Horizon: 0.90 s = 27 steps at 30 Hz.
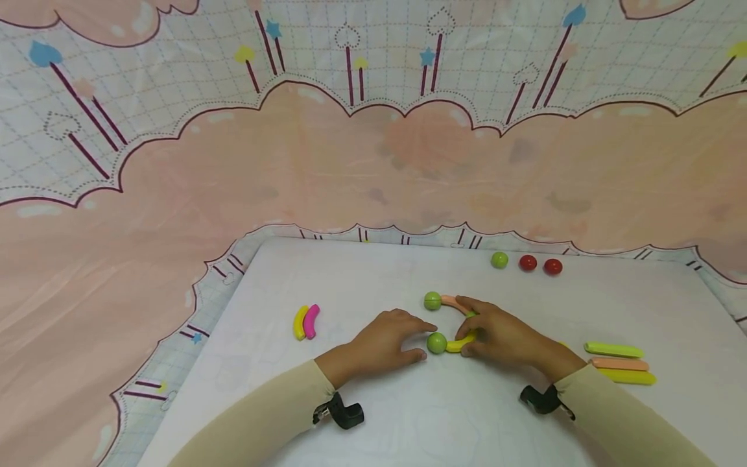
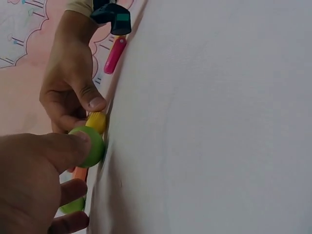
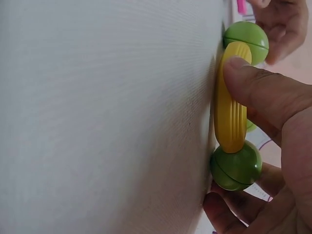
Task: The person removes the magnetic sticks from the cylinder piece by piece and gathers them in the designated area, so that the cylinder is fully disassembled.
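Observation:
My right hand (image 1: 504, 334) pinches a curved yellow rod (image 3: 230, 102), with the thumb laid along its ribbed side. A green ball (image 1: 436, 342) sits at the rod's left end, and another green ball (image 3: 236, 165) meets its other end. Further back, a curved peach rod (image 1: 453, 302) runs from a third green ball (image 1: 432, 300) toward my right fingers, which partly hide it. Left of these pieces, my left hand (image 1: 385, 340) is held with its fingers loosely extended, fingertips close to the nearer green ball and nothing gripped.
Curved yellow (image 1: 300, 323) and pink (image 1: 312, 321) rods lie side by side at left. Straight lime (image 1: 615, 350), peach (image 1: 620, 364) and yellow (image 1: 633, 377) rods lie beside my right forearm. One green (image 1: 499, 260) and two red balls (image 1: 528, 263) line the white table's (image 1: 350, 266) back edge.

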Motion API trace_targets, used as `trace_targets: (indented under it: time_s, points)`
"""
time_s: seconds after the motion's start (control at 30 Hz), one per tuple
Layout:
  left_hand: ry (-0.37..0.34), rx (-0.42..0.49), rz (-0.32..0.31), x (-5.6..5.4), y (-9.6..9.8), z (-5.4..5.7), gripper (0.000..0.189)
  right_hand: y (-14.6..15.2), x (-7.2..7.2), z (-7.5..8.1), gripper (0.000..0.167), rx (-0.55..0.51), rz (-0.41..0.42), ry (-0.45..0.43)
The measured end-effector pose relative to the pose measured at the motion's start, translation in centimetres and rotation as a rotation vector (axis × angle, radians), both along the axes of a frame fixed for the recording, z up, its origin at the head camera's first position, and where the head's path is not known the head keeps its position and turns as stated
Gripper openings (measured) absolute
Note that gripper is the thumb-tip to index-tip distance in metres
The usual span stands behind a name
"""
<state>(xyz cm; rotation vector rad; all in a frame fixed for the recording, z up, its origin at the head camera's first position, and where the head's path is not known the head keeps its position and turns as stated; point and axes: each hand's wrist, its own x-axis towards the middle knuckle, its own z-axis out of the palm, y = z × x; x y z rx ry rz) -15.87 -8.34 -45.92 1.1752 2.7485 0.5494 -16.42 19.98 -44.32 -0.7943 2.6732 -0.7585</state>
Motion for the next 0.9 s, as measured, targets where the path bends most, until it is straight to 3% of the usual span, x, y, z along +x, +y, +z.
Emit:
trace_targets:
  time_s: [0.3,0.9]
  points:
    - [0.066,-0.031,0.001,-0.3,1.9,0.1,0.043,0.1,-0.1,0.0,0.021,-0.032,0.020,0.022]
    - [0.031,-0.002,0.010,-0.4,1.7,0.3,0.036,-0.1,-0.2,-0.3,0.020,-0.013,-0.003,0.012]
